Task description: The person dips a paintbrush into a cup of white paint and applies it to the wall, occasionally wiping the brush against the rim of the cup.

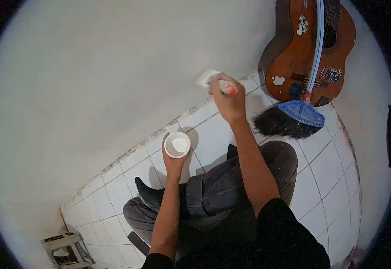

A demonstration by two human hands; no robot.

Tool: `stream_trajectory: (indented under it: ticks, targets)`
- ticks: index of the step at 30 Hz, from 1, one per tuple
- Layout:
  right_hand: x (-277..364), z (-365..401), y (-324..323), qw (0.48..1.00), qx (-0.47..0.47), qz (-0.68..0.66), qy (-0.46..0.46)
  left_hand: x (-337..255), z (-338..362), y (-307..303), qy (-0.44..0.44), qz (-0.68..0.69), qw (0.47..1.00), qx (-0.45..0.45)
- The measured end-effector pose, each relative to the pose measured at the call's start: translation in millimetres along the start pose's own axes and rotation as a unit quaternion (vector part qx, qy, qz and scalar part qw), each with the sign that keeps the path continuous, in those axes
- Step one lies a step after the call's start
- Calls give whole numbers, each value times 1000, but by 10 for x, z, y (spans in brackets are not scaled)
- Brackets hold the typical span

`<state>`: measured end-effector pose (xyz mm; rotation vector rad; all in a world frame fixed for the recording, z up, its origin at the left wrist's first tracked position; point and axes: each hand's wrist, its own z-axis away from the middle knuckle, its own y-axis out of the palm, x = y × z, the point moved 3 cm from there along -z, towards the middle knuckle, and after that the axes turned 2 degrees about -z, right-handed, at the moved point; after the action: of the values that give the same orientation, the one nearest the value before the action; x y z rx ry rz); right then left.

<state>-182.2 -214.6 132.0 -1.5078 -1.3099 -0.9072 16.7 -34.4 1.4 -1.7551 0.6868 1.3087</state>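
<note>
My left hand (175, 168) is closed around a white cup (167, 144), held upright over the floor tiles. White paint (181, 145) lies inside it. Up and to the right, my right hand (229, 102) grips a paintbrush (206, 79) with a whitish head and a red patch near its handle end. The brush head is at the lower part of the pale wall (115, 80), just above the tile edging; some motion blur hides whether it touches. My fingers cover much of the handle.
A brown guitar (289, 58) with stickers leans in the corner at the right. Before it stands a broom (300, 112) with a blue head and dark bristles. A small stool (63, 251) is at lower left. My crossed legs rest on the white tiled floor (321, 175).
</note>
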Motion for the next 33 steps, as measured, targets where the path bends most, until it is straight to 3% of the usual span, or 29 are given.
stream_trajectory:
  ticks: [1,4,9,12,13,16,17,19,20,22,25,27,28,29,31,32,33]
  targets:
    - [0,-19,-52,1000,-1,0,-1,18,-2,2,-5,13,1000,-2]
    - [31,-34,-181,967,-97,-235,-24,15,-15,7,-1,-1,1000,2]
    - [103,-60,-340,917,-182,-355,-20,36,-20,12,8,20,1000,13]
    - [-38,-69,-321,854,-320,-406,67,99,-17,3,14,-3,1000,7]
    - [-71,-35,-296,855,-315,-406,72,107,-18,-7,13,-30,999,5]
    - [-57,47,-121,937,-145,-316,32,72,-31,-11,22,-17,1000,5]
    - [-52,97,-29,936,-142,-319,34,36,-30,-2,23,-8,1000,14]
    - [113,207,213,973,-58,-208,-79,-51,-30,21,14,-6,1000,13]
    - [105,274,283,973,-56,-209,-78,-28,-31,22,13,9,1000,11]
    - [119,413,512,981,136,-111,-85,-62,-41,13,23,-18,1000,11]
    - [163,527,680,974,218,-30,-53,29,-30,-17,14,-24,1000,10]
    - [101,537,711,979,190,-47,-58,83,-45,-28,45,-29,999,-2]
    - [59,510,681,982,165,-72,-64,43,-50,-24,15,-77,997,2]
    - [33,473,643,984,156,-51,-63,105,-49,-27,0,-33,999,7]
    - [-3,365,522,979,34,-199,-12,199,-47,-23,-15,22,999,20]
    - [17,307,436,972,-39,-230,-11,224,-50,-44,-10,-14,1000,11]
    - [-2,223,350,974,-44,-222,-14,196,-57,-42,-5,-51,999,-1]
